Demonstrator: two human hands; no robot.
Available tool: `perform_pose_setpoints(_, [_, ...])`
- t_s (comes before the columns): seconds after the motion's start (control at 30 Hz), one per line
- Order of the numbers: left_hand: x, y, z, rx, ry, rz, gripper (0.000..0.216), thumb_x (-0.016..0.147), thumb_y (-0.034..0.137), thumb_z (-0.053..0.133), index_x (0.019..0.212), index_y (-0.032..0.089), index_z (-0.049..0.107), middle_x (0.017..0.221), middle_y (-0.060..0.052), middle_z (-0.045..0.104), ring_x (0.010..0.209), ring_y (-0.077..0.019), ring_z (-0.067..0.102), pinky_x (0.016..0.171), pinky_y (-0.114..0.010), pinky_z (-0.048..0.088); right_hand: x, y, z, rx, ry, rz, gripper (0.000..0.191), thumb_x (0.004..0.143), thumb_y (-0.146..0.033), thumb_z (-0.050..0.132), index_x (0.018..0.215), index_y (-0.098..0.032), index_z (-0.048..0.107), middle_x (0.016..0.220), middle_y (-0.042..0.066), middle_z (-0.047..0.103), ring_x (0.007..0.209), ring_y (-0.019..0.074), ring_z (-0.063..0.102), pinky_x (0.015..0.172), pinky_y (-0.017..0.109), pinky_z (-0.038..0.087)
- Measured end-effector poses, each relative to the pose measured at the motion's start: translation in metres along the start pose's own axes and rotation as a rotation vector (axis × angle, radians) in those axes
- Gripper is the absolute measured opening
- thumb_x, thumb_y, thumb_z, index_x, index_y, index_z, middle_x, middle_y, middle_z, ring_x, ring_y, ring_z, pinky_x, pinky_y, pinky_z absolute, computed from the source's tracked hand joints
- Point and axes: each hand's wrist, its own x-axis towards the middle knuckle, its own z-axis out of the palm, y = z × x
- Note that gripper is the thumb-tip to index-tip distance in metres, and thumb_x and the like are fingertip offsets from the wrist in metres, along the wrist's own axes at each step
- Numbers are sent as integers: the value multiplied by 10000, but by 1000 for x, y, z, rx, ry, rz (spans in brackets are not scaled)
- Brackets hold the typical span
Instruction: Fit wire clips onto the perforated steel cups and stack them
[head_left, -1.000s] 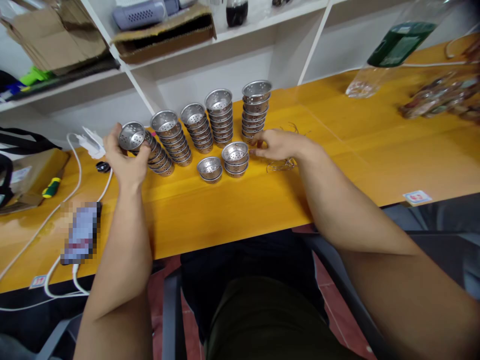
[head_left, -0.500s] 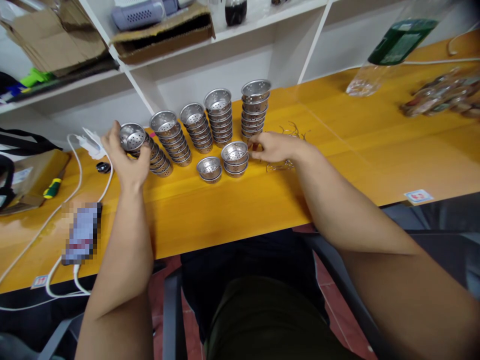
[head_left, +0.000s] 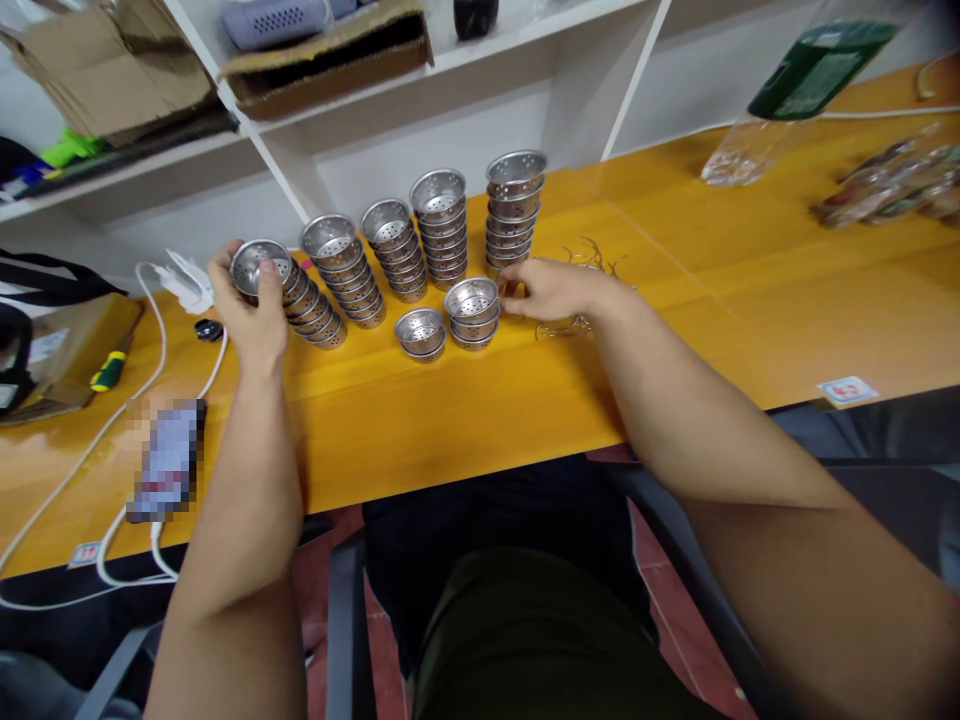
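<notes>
Several stacks of small perforated metal cups (head_left: 439, 228) stand in a row on the orange table (head_left: 465, 400). My left hand (head_left: 251, 310) is closed round the top cup (head_left: 257, 266) of the leaning leftmost stack (head_left: 315, 315). My right hand (head_left: 551, 290) lies on the table to the right of a short stack (head_left: 472, 312), fingers pinched near thin wire pieces (head_left: 581, 290); what they hold is too small to make out. Another short stack (head_left: 421, 333) sits beside it.
A phone (head_left: 166, 460) and white cables (head_left: 142, 380) lie at the left, with a screwdriver (head_left: 109, 370) on a box. White shelves (head_left: 450, 70) rise behind the stacks. A plastic bag (head_left: 802, 90) and packets (head_left: 889, 185) lie at the far right.
My left hand has brought the top cup slightly left and down onto the leaning stack. My right hand has stayed beside the short stack.
</notes>
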Motion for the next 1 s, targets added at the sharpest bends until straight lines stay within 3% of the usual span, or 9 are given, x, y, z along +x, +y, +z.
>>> perform_pose_setpoints(0.13, [-2, 5, 2, 37, -12, 30, 1244, 898, 1285, 605, 1596, 263, 739, 1750, -155, 837, 1932, -511, 577, 1461, -891, 505, 0, -2, 0, -11, 12, 2, 187, 1142, -218, 817, 1300, -158, 896, 1275, 189, 955, 1066, 343, 866, 970, 417, 642])
perform_pose_setpoints(0.27, [-9, 14, 4, 53, 14, 69, 1332, 792, 1347, 623, 1635, 321, 729, 1880, -155, 768, 1962, -507, 539, 1548, -858, 484, 1, 0, 1, 10, 17, 19, 150, 1126, -225, 848, 1262, -183, 893, 1249, 165, 957, 1065, 340, 868, 982, 417, 649])
perform_pose_setpoints(0.47, [-9, 31, 6, 20, -129, 16, 1387, 718, 1344, 709, 1635, 304, 716, 1956, -156, 683, 2073, -537, 256, 1584, -904, 365, -1, 1, 1, 19, 9, 0, 129, 1152, -242, 804, 1252, -191, 869, 1228, 159, 950, 1051, 331, 862, 974, 416, 645])
perform_pose_setpoints(0.67, [-8, 20, 10, 20, -60, 1, 1373, 726, 1341, 715, 1645, 322, 663, 1925, -154, 701, 2036, -520, 388, 1594, -860, 372, 0, 2, 2, 28, 4, 0, 83, 1147, -227, 810, 1214, -203, 852, 1200, 149, 947, 1011, 315, 854, 916, 392, 633])
perform_pose_setpoints(0.8, [-5, 8, 10, -20, -48, -36, 1407, 718, 1326, 755, 1655, 282, 649, 1938, -183, 668, 2031, -543, 383, 1577, -893, 331, 0, -1, 2, 50, 7, 7, 120, 1133, -207, 832, 1245, -188, 872, 1203, 155, 949, 1023, 325, 864, 955, 403, 645])
perform_pose_setpoints(1.0, [-3, 2, 11, 40, -61, 23, 1364, 821, 1317, 643, 1623, 213, 663, 1886, -223, 692, 2057, -547, 297, 1449, -955, 392, 0, 0, 2, 58, 8, 5, 168, 1123, -218, 833, 1267, -174, 909, 1181, 157, 958, 1049, 339, 873, 982, 414, 655])
